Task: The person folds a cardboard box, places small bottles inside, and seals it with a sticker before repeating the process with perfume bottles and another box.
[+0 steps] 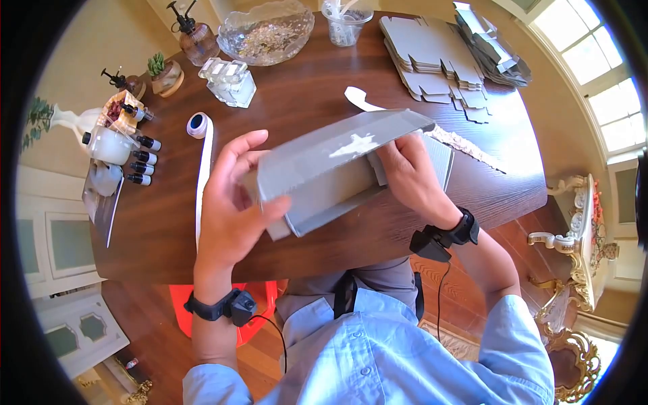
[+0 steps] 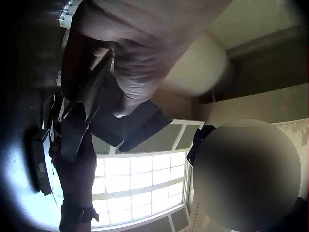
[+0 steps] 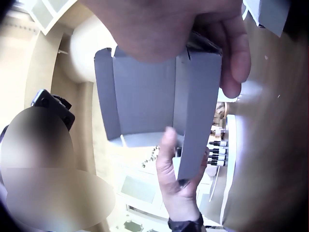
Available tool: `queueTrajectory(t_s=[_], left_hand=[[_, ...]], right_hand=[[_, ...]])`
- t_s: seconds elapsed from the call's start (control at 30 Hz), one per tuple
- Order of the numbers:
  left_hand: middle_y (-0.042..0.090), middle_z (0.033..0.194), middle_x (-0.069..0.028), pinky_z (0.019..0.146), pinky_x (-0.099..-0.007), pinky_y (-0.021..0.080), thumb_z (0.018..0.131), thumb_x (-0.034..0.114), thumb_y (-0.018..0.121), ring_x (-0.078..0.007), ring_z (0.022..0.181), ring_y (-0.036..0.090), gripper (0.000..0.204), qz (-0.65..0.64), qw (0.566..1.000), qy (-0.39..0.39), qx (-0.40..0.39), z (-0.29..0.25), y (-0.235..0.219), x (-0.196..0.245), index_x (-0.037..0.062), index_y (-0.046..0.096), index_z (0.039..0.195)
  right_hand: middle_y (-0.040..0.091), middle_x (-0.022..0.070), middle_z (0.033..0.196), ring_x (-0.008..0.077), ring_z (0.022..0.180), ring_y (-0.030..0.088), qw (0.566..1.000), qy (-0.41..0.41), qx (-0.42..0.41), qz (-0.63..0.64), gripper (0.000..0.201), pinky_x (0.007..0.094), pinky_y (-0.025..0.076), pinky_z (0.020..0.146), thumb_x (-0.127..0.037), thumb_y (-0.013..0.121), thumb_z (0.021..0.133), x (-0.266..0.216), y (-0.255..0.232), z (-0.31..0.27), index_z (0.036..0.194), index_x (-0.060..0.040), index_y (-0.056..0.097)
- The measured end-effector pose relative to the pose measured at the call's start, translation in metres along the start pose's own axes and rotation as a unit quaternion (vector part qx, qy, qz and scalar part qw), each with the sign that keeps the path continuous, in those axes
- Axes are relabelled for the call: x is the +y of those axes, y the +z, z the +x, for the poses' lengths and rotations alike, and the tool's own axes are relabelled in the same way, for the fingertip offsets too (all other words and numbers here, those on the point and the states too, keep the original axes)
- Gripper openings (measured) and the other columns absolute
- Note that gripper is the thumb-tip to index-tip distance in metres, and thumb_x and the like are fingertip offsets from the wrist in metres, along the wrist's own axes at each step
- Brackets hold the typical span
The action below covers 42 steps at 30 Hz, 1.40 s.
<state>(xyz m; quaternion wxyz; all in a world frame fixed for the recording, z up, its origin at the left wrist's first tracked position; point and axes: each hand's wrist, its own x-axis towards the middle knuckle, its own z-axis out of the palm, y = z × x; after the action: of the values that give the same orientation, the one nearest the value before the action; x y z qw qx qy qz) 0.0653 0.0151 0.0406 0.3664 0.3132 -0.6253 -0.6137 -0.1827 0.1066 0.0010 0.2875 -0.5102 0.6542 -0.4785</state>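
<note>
Box (image 1: 307, 158), L hand (image 1: 233, 196) w/ grip round one end, R hand (image 1: 417, 179) angled down, holding opp. end

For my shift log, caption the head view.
Left hand and right hand hold an open gray cardboard box over a dark wooden table.

On the head view's clock face, a plastic cup (image 1: 345, 34) stands at twelve on the bench (image 1: 304, 91), a scalloped glass bowl (image 1: 297, 18) and brown spray bottle (image 1: 199, 44) at eleven, a potted succulent (image 1: 164, 75) at ten. A bright window (image 1: 597, 54) shows at two, a carved console (image 1: 582, 244) at three.
</note>
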Motion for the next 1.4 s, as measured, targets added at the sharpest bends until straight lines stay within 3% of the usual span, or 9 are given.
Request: queueTrajectory(t_s=[0.13,0.2,0.33,0.5,0.53,0.67,0.83,1.07,1.4], left_hand=[[0.068,0.111,-0.0040,0.089,-0.0292,0.052,0.089,0.014,0.078,-0.0144,0.100,0.066,0.053,0.107,0.994,0.020,-0.029,0.000,-0.007,-0.015,-0.0017,0.057,0.135],[0.068,0.118,-0.0057,0.095,-0.0313,0.050,0.092,0.013,0.075,-0.0163,0.106,0.065,0.047,-0.020,0.992,-0.055,0.114,-0.002,-0.008,-0.021,-0.0012,0.060,0.134],[0.065,0.133,-0.0087,0.106,-0.0339,0.043,0.096,0.014,0.072,-0.0164,0.122,0.058,0.045,-0.145,0.970,-0.101,0.167,0.005,-0.010,-0.022,-0.0016,0.060,0.137],[0.064,0.131,-0.0096,0.098,-0.0342,0.051,0.101,0.016,0.069,-0.0189,0.114,0.062,0.045,0.065,0.960,-0.020,0.272,-0.001,-0.001,-0.025,-0.0042,0.056,0.139],[0.071,0.103,-0.0055,0.080,-0.0317,0.052,0.102,0.021,0.069,-0.0147,0.092,0.064,0.031,0.106,0.957,0.029,0.270,-0.005,0.011,-0.019,-0.0050,0.068,0.118],[0.068,0.118,-0.0092,0.089,-0.0322,0.053,0.104,0.019,0.065,-0.0147,0.102,0.065,0.037,0.070,0.957,0.109,0.258,-0.012,0.027,-0.022,-0.0048,0.060,0.132],[0.071,0.116,-0.0060,0.075,-0.0371,0.058,0.103,0.038,0.064,-0.0189,0.098,0.071,0.045,-0.230,0.947,-0.171,0.144,0.004,0.010,-0.014,0.0049,0.061,0.132],[0.074,0.088,-0.0141,0.060,-0.0291,0.058,0.107,0.032,0.057,-0.0191,0.068,0.071,0.037,-0.062,0.987,-0.122,-0.081,0.013,0.049,0.006,-0.0030,0.068,0.115],[0.075,0.101,-0.0087,0.081,-0.0265,0.057,0.096,0.007,0.069,-0.0150,0.089,0.072,0.019,0.143,0.984,-0.028,-0.099,0.025,0.087,-0.009,-0.0015,0.069,0.112]], right_hand=[[0.061,0.0025,0.070,0.0093,0.060,0.053,0.988,-0.153,0.008,0.010,0.045,0.0283,0.046,0.054,-0.030,0.044,0.113,-0.010,0.006,0.004,0.096,0.0050,0.067],[0.071,0.0087,0.078,0.0144,0.062,0.066,0.895,0.215,-0.018,0.391,0.048,0.0296,0.053,0.054,-0.034,0.043,0.113,-0.040,-0.002,0.006,0.100,0.0040,0.070],[0.077,0.0192,0.095,0.0216,0.063,0.072,0.865,0.188,-0.174,0.430,0.055,0.0313,0.059,0.060,-0.041,0.034,0.114,-0.014,-0.014,0.010,0.119,0.0057,0.064],[0.073,0.0171,0.111,0.0164,0.079,0.071,0.955,0.123,-0.118,0.241,0.054,0.0295,0.060,0.063,-0.027,0.069,0.101,-0.047,0.007,-0.010,0.137,0.0099,0.053],[0.073,0.0171,0.111,0.0164,0.079,0.071,0.956,0.123,-0.110,0.241,0.054,0.0295,0.060,0.063,-0.027,0.069,0.101,-0.049,0.013,-0.008,0.137,0.0099,0.053],[0.072,0.0090,0.098,0.0145,0.073,0.069,0.965,0.137,-0.063,0.217,0.038,0.0287,0.060,0.061,-0.029,0.059,0.106,-0.046,0.004,-0.001,0.119,0.0069,0.063],[0.073,0.0088,0.087,0.0174,0.073,0.072,0.955,0.067,-0.081,0.276,0.042,0.0319,0.060,0.058,-0.033,0.049,0.110,-0.054,-0.018,-0.019,0.109,0.0049,0.065],[0.072,0.0127,0.072,0.0187,0.050,0.066,0.940,0.190,0.092,0.268,0.042,0.0303,0.049,0.042,-0.038,0.052,0.104,-0.011,-0.136,-0.035,0.100,0.0014,0.067],[0.066,0.0093,0.075,0.0169,0.056,0.061,0.902,0.272,0.277,0.191,0.040,0.0308,0.050,0.053,-0.036,0.048,0.109,0.157,-0.367,-0.071,0.097,-0.0010,0.062]])
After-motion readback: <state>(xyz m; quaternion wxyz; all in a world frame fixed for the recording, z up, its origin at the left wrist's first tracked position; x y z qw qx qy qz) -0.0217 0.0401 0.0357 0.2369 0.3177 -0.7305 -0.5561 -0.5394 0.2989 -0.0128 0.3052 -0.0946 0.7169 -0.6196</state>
